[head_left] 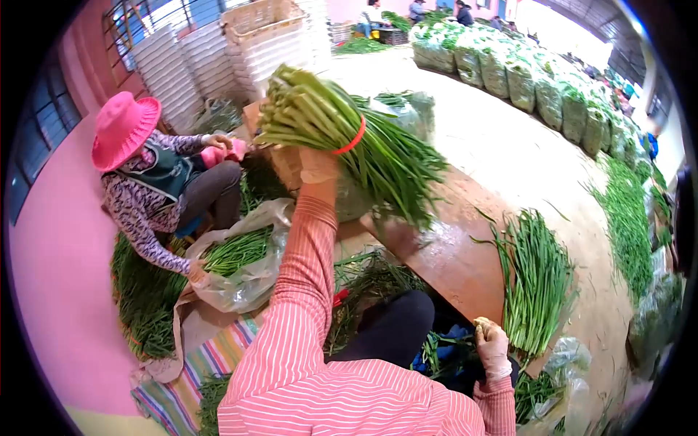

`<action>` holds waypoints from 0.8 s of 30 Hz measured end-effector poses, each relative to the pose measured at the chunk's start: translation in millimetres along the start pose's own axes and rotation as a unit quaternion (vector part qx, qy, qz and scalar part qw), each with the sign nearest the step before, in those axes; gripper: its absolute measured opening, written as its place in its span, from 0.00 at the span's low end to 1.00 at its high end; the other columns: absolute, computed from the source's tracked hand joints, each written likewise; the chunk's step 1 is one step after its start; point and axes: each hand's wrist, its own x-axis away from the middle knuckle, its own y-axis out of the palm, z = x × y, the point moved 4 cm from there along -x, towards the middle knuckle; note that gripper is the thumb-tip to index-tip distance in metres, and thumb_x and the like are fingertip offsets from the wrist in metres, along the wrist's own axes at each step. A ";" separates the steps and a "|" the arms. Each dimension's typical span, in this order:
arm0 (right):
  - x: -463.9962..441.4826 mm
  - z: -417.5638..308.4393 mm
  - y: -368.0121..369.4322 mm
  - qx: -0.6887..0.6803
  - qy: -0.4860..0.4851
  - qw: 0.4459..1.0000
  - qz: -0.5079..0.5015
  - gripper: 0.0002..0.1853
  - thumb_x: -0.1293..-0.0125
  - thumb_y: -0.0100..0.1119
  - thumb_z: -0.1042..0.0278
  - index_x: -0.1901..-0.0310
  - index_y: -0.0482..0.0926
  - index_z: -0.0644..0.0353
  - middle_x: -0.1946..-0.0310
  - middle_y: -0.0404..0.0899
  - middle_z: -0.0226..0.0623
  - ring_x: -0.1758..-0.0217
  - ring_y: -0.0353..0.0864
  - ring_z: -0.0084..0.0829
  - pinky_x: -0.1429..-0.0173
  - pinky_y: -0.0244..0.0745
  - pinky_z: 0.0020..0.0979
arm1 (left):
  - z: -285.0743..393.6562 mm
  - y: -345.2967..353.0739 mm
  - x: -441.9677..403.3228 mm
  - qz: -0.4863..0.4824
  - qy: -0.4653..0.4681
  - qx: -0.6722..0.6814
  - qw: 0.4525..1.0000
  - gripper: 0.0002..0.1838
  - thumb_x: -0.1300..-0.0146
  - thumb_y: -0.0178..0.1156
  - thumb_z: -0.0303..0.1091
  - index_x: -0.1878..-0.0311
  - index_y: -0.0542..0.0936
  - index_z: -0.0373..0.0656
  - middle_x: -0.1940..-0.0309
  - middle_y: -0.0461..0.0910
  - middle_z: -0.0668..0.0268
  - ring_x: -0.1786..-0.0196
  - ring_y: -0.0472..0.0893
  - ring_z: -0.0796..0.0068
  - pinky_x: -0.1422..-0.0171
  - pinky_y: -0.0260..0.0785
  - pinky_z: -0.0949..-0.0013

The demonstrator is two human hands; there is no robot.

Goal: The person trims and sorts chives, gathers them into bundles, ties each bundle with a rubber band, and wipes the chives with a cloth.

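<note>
My left hand point(318, 166), in a pale thin glove, is raised at the end of an outstretched arm. Its fingers wrap round a thick bunch of garlic chives point(313, 112) tied with a red band point(352, 138); the pale cut ends point up and left, the green leaves down and right. At the lower right, my gloved right hand point(493, 349) is closed near my knee, and what it may pinch is too small to make out. Beside it, loose garlic chives point(536, 280) lie on the edge of a brown board point(458, 251).
To the left, a person in a pink hat point(125, 131) sits with one hand at a clear plastic bag point(240, 291) of greens. White crates point(265, 43) are stacked behind. Full sacks point(520, 83) line the far right. A striped cloth point(174, 392) lies below.
</note>
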 end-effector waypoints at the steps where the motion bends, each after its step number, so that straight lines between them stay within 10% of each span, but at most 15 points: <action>1: 1.6 4.7 -3.9 -0.007 -0.014 0.999 0.029 0.09 0.38 0.56 0.70 0.60 0.82 0.61 0.60 0.82 0.45 0.55 0.81 0.43 0.48 0.75 0.36 | -15.5 -1.1 -13.4 -0.058 -0.003 0.023 0.998 0.20 0.29 0.47 0.46 0.41 0.72 0.45 0.45 0.76 0.66 0.46 0.76 0.70 0.40 0.70 0.63; 6: 8.4 23.4 -30.9 0.029 -0.007 0.992 0.121 0.12 0.37 0.56 0.70 0.53 0.79 0.62 0.52 0.79 0.47 0.48 0.78 0.44 0.43 0.73 0.37 | -74.4 79.0 18.0 -0.303 -0.096 -0.096 0.943 0.10 0.31 0.54 0.36 0.53 0.77 0.41 0.57 0.82 0.67 0.60 0.79 0.78 0.55 0.74 0.70; 9: 12.0 40.1 -42.0 0.019 0.024 0.989 0.145 0.14 0.36 0.56 0.69 0.50 0.78 0.60 0.49 0.78 0.45 0.45 0.76 0.43 0.41 0.71 0.36 | -141.6 90.4 84.6 -0.377 -0.016 -0.433 0.818 0.05 0.35 0.60 0.30 0.65 0.79 0.38 0.65 0.83 0.67 0.63 0.78 0.82 0.53 0.72 0.77; 15: 0.9 18.6 -78.5 -0.022 0.090 0.980 0.178 0.11 0.35 0.56 0.67 0.53 0.80 0.59 0.56 0.81 0.41 0.51 0.80 0.37 0.45 0.73 0.32 | -245.6 1.6 231.9 -0.411 -0.279 -0.326 0.805 0.02 0.37 0.61 0.24 0.65 0.78 0.37 0.66 0.83 0.67 0.59 0.80 0.80 0.51 0.72 0.76; 24: -117.1 -24.5 -23.5 -0.051 -0.010 0.992 0.112 0.14 0.41 0.62 0.59 0.56 0.83 0.56 0.61 0.82 0.38 0.58 0.82 0.38 0.52 0.75 0.33 | -253.2 -22.5 252.5 -0.447 -0.278 -0.370 0.765 0.04 0.37 0.60 0.25 0.59 0.79 0.38 0.62 0.82 0.68 0.59 0.77 0.81 0.51 0.70 0.76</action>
